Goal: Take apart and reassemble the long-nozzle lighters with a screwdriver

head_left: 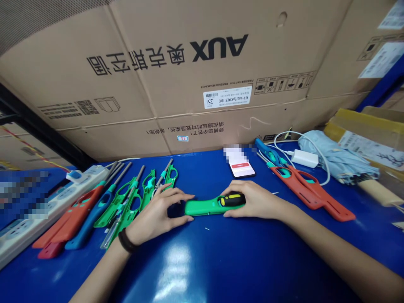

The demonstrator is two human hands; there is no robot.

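Note:
A green lighter body [202, 206] lies flat on the blue table in front of me, its length running left to right. Along its right part is a black-and-yellow tool handle [232, 199], partly hidden by my fingers. My right hand [252, 200] is closed around the right end, with thumb and fingers on both long sides of the lighter body. At the other end my left hand [162, 208] is open, thumb and forefinger spread near the tip. Green lighter shells [126, 219] with metal rods lie beside and partly behind that hand.
Orange lighters [71, 214] and a blue lighter [91, 219] lie left, beside a white power strip [59, 202]. A phone [241, 166] rests at the back. More orange lighters [311, 191], a white charger [304, 158] and a folded umbrella [334, 158] are right. A large carton [176, 92] stands behind.

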